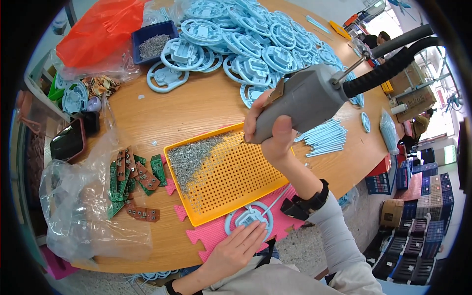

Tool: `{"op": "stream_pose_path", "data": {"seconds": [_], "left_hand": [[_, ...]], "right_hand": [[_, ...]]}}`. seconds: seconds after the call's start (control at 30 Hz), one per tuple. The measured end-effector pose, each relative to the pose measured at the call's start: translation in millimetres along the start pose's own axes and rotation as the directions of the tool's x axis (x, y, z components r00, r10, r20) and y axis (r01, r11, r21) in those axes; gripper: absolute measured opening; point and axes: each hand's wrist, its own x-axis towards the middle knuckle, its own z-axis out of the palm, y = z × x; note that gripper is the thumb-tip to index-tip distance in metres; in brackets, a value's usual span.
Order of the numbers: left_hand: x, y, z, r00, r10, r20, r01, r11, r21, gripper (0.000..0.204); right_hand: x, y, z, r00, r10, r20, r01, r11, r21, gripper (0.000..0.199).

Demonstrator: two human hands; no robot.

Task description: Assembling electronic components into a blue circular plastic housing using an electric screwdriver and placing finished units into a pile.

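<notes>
My right hand (269, 132) grips a grey powered screwdriver (305, 101) raised above the table, its black hoses running off to the upper right. My left hand (237, 248) lies flat on a light blue round plastic part (248, 215) that rests on a pink foam mat (219, 235) at the near table edge. Just behind it sits a yellow perforated tray (231, 179) with a heap of small metal screws (189, 156) in its left corner.
A big pile of light blue round parts (236, 39) covers the far side. Green and brown circuit boards (132, 179) lie left of the tray beside a clear plastic bag (78, 206). Blue rods (324, 137), a blue screw bin (152, 44) and a red bag (98, 34) are around.
</notes>
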Motion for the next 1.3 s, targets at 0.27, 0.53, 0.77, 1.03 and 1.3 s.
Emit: {"op": "stream_pose_path", "data": {"seconds": [0.27,0.53,0.77,1.03,1.3], "left_hand": [[-0.4,1.1,3.8,0.999,0.004,-0.033,-0.004,1.000,-0.008,0.038],[-3.7,3.2,5.7,1.000,-0.007,0.028,0.007,1.000,0.002,0.040],[-5.1,4.4,6.9,1.000,0.026,0.009,-0.025,1.000,-0.003,0.038],[-5.6,6.4,8.4,1.000,0.011,-0.018,-0.011,1.000,0.002,0.037],[-4.3,5.2,5.2,1.000,-0.006,0.011,0.007,0.999,-0.053,0.036]], "right_hand": [[0.7,0.2,-2.3,1.000,-0.013,-0.026,0.012,1.000,-0.020,0.069],[-35.5,-73.4,-15.9,0.999,0.030,0.038,-0.033,0.997,0.076,0.077],[-107.0,-111.7,-45.6,0.857,0.315,0.408,-0.342,0.940,-0.007,0.064],[-131.9,-82.2,-48.2,0.909,0.014,0.416,-0.132,0.958,0.256,0.074],[-144.9,-87.9,-29.5,0.979,0.024,0.201,-0.025,1.000,0.005,0.067]]}}
